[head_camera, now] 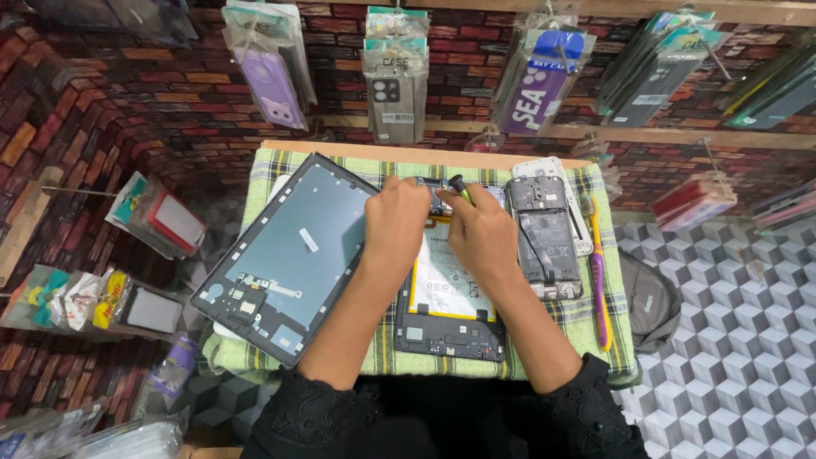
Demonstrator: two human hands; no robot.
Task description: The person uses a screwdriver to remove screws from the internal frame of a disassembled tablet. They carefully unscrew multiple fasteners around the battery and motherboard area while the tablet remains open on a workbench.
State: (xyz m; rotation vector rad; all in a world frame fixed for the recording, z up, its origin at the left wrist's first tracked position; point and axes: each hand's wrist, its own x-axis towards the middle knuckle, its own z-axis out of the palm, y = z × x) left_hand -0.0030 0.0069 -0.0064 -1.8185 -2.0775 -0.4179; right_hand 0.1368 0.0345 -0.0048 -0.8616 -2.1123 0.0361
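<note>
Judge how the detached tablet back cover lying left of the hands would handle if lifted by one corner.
The back cover looks like a thin, broad shell, so it is probably light and may flex somewhat. It overhangs the checked cloth at its lower left, so a push could tip it off. Small parts still sit inside, so it is likely fragile.

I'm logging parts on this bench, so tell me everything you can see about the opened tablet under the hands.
The opened tablet lies flat, insides up, on the checked green cloth, long side running away from the person. A large white battery with a yellow edge fills its middle; a dark circuit strip runs along the near end. The left hand and right hand rest over its far end, the right holding a green-handled screwdriver. Its removed back cover lies to the left, tilted.
</note>
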